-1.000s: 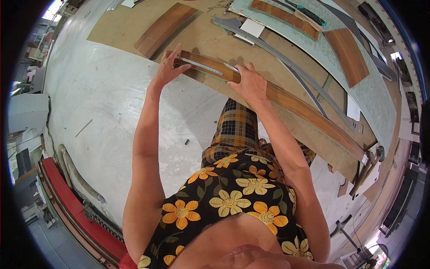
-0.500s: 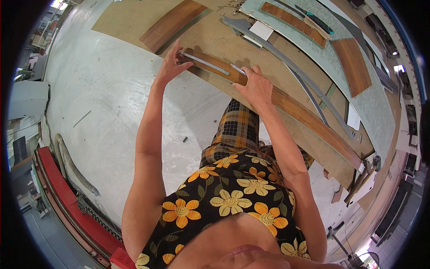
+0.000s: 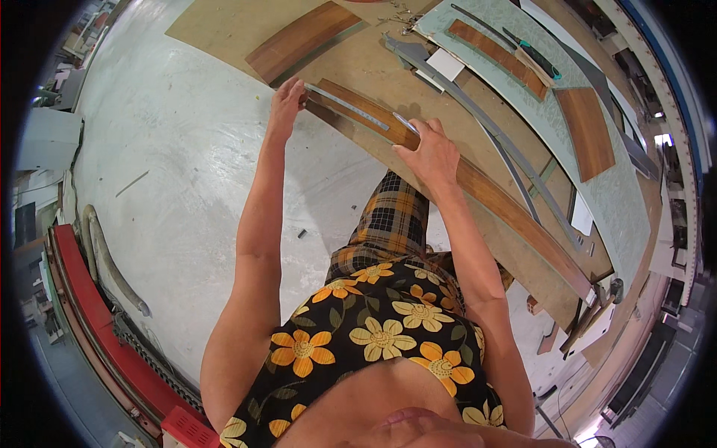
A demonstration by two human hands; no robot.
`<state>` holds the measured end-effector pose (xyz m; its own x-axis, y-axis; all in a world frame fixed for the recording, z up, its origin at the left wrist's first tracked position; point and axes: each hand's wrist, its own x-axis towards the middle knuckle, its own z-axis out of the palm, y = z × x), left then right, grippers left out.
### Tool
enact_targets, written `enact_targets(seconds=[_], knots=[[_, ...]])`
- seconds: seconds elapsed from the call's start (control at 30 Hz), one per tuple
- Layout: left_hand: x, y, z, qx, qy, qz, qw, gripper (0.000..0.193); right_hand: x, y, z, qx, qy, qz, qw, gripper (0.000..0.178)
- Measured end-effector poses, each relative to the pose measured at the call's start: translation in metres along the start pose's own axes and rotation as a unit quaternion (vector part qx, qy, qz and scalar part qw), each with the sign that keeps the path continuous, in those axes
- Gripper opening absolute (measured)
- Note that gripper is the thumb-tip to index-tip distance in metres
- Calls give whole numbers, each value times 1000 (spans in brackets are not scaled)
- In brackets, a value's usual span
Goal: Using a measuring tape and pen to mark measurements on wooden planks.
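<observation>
The right hand (image 3: 436, 154) pinches one thin silver pen (image 3: 405, 122). The left hand (image 3: 284, 110) is at one long brown wooden plank's (image 3: 508, 205) end; I can't tell its grip. One silver ruler (image 3: 364, 115) lies on the plank, by the tan table's (image 3: 218, 33) edge. Three short brown boards (image 3: 306, 39) lie past open tabletop.

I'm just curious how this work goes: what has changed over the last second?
The left hand has drawn in its spread thumb and shifted to the wooden strip's left end; whether it pinches the ruler is unclear. The camera's view has shifted too, so the strip appears further right. The right hand still holds the pen; the ruler still lies along the strip.
</observation>
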<state>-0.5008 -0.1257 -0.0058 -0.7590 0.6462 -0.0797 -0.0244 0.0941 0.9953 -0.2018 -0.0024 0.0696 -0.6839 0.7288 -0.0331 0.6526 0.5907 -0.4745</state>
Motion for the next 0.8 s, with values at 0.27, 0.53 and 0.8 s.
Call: enact_targets(seconds=[0.27,0.53,0.8], knots=[[-7,14,2,-142,-51,-192,970,40,-1,0,-2,-3,10,-5,1000,59],[1,-9,-4,-187,-76,-195,960,33,0,-2,2,-16,-6,8,1000,60],[-4,-12,5,-182,-48,-187,964,30,0,0,5,-11,-5,8,1000,61]])
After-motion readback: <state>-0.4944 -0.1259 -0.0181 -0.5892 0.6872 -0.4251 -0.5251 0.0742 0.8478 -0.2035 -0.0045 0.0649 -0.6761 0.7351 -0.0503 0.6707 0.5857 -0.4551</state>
